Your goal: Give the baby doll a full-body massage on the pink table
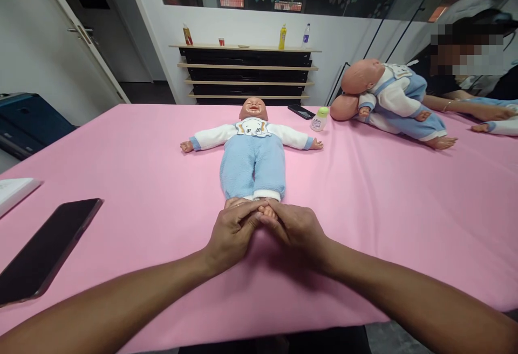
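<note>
A baby doll (254,160) in fuzzy blue trousers and a white top with an animal-face bib lies on its back, arms stretched out sideways, feet toward me. One of its feet (267,212) shows between my hands, toes up. My left hand (237,224) is closed on that foot from the left, thumb and fingers near the toes. From the right, my right hand (297,227) is closed on the same foot, its thumb by the sole. The two hands touch at their fingertips. The doll's other foot is mostly hidden behind my left hand.
A pink-covered table (162,192) bears a large phone (48,249) at left, another phone (301,111), a green-capped bottle (319,119) and two stacked dolls (396,92). At the right a person's arm (469,107) reaches to another doll. Shelves (249,65) stand behind.
</note>
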`<state>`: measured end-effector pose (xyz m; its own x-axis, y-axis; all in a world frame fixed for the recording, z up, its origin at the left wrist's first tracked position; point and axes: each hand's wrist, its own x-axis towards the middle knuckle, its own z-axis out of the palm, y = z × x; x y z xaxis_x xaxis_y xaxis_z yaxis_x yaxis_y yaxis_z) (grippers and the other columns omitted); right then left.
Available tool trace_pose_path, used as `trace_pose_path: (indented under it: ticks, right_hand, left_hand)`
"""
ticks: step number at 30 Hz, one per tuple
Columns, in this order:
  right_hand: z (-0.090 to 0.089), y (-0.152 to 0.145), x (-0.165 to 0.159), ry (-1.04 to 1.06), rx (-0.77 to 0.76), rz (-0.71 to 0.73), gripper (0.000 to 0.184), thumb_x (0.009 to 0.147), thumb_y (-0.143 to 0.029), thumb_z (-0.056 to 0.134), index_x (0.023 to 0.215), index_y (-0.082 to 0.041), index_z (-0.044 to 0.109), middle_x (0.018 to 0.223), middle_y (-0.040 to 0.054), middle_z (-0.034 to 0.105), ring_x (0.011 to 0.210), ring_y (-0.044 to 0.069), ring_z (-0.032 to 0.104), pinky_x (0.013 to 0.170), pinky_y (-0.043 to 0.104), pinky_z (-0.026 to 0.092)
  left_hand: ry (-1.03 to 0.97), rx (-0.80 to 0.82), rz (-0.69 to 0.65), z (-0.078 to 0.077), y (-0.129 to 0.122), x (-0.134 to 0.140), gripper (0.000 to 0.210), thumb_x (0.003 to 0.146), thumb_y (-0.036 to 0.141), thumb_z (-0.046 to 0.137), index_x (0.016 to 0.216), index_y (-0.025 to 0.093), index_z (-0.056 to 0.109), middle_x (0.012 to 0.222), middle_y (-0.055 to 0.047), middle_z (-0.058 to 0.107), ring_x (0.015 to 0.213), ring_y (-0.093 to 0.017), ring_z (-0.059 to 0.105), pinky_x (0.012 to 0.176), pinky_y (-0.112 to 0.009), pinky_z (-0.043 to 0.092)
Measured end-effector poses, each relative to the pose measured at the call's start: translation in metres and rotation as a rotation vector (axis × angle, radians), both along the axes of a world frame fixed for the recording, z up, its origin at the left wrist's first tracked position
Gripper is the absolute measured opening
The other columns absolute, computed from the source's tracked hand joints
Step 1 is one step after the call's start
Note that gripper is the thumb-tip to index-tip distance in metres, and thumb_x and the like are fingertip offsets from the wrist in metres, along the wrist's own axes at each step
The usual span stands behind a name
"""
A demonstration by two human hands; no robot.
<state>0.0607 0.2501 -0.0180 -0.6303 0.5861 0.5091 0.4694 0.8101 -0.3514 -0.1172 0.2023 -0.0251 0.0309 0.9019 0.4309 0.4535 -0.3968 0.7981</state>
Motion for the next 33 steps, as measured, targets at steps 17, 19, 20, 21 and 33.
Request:
trace_pose_path:
  ticks: [17,19,20,21,33]
  right_hand:
    - [-0.002,0.001,0.003,0.029,-0.022,0.051,0.023,0.097,-0.032,0.048,0.111,-0.016,0.057,0.085,0.0030,0.069,0.069,0.013,0.064,0.061,0.024,0.045]
    - [-0.003,0.003,0.005,0.031,-0.003,0.041,0.018,0.094,-0.032,0.052,0.101,-0.017,0.059,0.077,0.0003,0.066,0.064,0.012,0.060,0.058,0.024,0.041]
    - [-0.004,0.004,0.006,0.030,0.028,0.039,0.015,0.092,-0.030,0.053,0.096,-0.018,0.060,0.074,-0.0001,0.064,0.063,0.012,0.058,0.057,0.025,0.039]
    - [-0.005,0.005,0.007,0.025,0.066,0.037,0.011,0.089,-0.027,0.053,0.091,-0.018,0.060,0.072,-0.0001,0.062,0.062,0.012,0.055,0.057,0.026,0.038]
    - [0.000,0.012,0.011,0.095,0.117,0.150,0.016,0.061,-0.008,0.050,0.074,-0.017,0.055,0.087,0.0072,0.057,0.083,0.019,0.051,0.074,0.034,0.043]
  left_hand:
    - [0.097,-0.038,-0.016,0.003,-0.002,0.001,0.030,0.095,0.023,0.049,0.121,0.023,0.062,0.102,-0.004,0.069,0.098,-0.019,0.059,0.095,-0.038,0.038]
    - [0.120,-0.060,0.001,0.003,-0.004,0.001,0.039,0.094,0.021,0.048,0.132,0.021,0.053,0.098,-0.004,0.068,0.098,-0.019,0.058,0.093,-0.038,0.041]
    - [0.136,-0.060,0.003,0.002,-0.006,0.001,0.043,0.093,0.019,0.047,0.136,0.021,0.047,0.095,-0.004,0.067,0.098,-0.020,0.057,0.093,-0.038,0.042]
    - [0.169,-0.044,-0.008,0.002,-0.007,0.001,0.046,0.092,0.017,0.047,0.138,0.020,0.044,0.094,-0.004,0.066,0.098,-0.020,0.057,0.092,-0.038,0.042]
    - [1.116,0.201,0.253,0.004,-0.007,-0.013,0.044,0.091,0.038,0.050,0.129,0.017,0.053,0.138,-0.021,0.049,0.075,-0.024,0.061,0.066,-0.041,0.050]
